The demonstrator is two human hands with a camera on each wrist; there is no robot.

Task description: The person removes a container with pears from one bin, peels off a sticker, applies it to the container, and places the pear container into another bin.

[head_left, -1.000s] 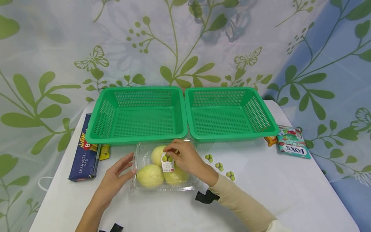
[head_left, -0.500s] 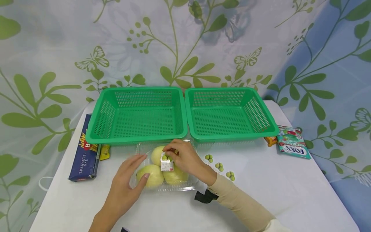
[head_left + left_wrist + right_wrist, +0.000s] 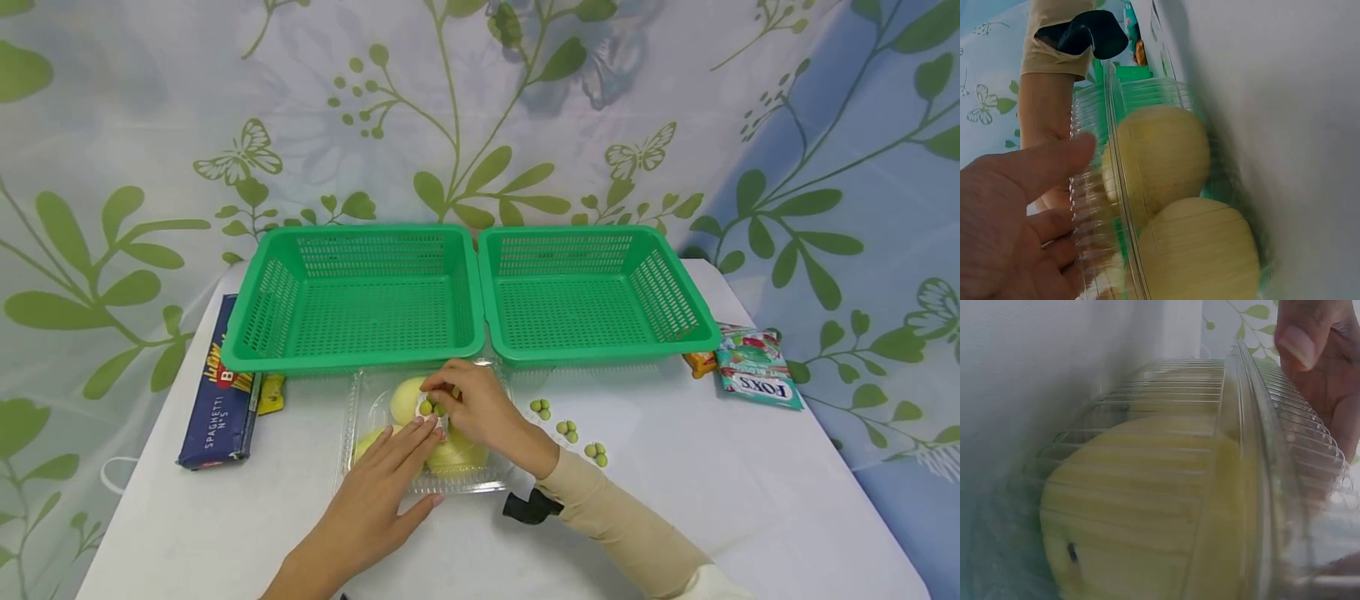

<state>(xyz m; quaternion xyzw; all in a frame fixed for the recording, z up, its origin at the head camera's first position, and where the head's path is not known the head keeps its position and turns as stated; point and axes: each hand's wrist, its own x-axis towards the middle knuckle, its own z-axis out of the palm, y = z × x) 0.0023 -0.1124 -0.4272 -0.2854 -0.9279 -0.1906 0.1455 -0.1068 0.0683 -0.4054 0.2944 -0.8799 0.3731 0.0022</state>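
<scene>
My left hand [image 3: 375,504] has slid in from the left edge of the clear clamshell box [image 3: 352,408] and now lies flat across its lid, fingers [image 3: 408,446] straight, tips up by the white price label [image 3: 437,423]; a second ago it was only touching the box's side wall, and the front-left fruit it now covers was in plain sight. My right hand [image 3: 480,408] has not budged: it rests on the lid's far half, thumb and forefinger pinching a small green sticker [image 3: 426,407] against the plastic. The box sits on the white worktop [image 3: 712,500], front and centre, just before the two baskets, same spot as before. Counting from the biggest down: one worktop; two green mesh baskets, the left basket [image 3: 352,296] and the right basket [image 3: 592,292], side by side and touching; one blue spaghetti packet [image 3: 217,392] beside the left basket; one clamshell box; one Fox's sweet bag [image 3: 757,379] at the right edge with one small orange packet [image 3: 701,362] tucked against it; three pale yellow round fruits [image 3: 1163,159] inside the box, pressed close together; and three more green stickers [image 3: 567,430] lying in a row on the worktop just right of my right wrist.
</scene>
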